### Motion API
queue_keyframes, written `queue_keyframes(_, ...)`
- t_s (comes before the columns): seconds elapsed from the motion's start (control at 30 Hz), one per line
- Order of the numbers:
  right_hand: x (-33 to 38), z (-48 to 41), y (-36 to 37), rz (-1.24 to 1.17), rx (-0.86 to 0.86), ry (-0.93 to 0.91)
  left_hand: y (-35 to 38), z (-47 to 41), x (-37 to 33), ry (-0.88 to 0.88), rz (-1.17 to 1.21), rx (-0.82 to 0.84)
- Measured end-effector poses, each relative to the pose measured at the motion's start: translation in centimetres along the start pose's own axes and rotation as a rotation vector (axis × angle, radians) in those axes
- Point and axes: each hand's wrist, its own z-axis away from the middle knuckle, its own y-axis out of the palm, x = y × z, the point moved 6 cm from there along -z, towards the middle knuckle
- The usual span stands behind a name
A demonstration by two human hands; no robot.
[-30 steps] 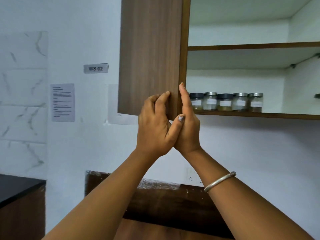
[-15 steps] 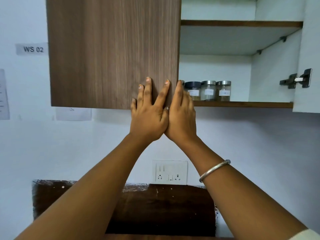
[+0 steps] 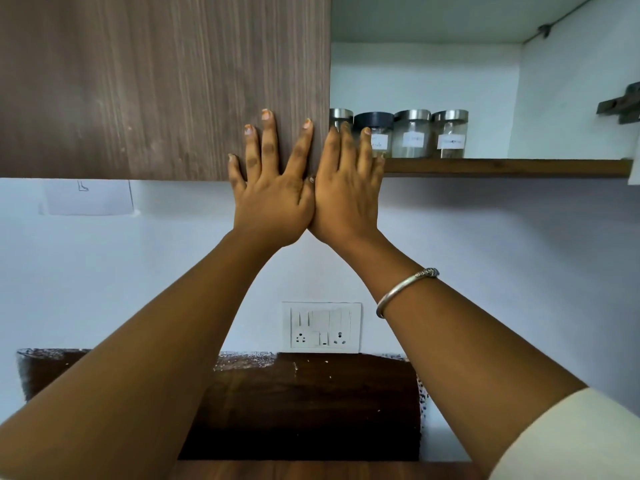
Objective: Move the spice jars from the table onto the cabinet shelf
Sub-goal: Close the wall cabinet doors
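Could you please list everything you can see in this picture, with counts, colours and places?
cabinet door: one, brown wood grain, upper left
spice jars: four visible, clear glass with white labels, three silver lids and one dark lid, in a row on the shelf; the leftmost is partly hidden
cabinet shelf: one, brown front edge, right of the door
hinge: one, dark, far right
paper sheet: one, white, on the wall under the door
socket plate: one, white, on the wall, lower centre
wooden panel: one, dark brown, below the socket plate
bracelet: one, silver, right wrist
sleeve: one, cream, bottom right
left hand: flat on the door
right hand: fingers straight, at the door's edge
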Motion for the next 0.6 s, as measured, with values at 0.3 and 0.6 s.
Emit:
queue_keyframes(0.3, -1.3, -0.6, 3.1, -0.017, 0.008, -0.002, 2.3, -1.2, 0.6, 0.005, -0.148, 0.027)
queue_keyframes(0.6, -1.5, -0.1, 1.5, 0.002, 0.197, -0.076, 1.0, -0.4, -0.9, -0.033, -0.206, 0.187)
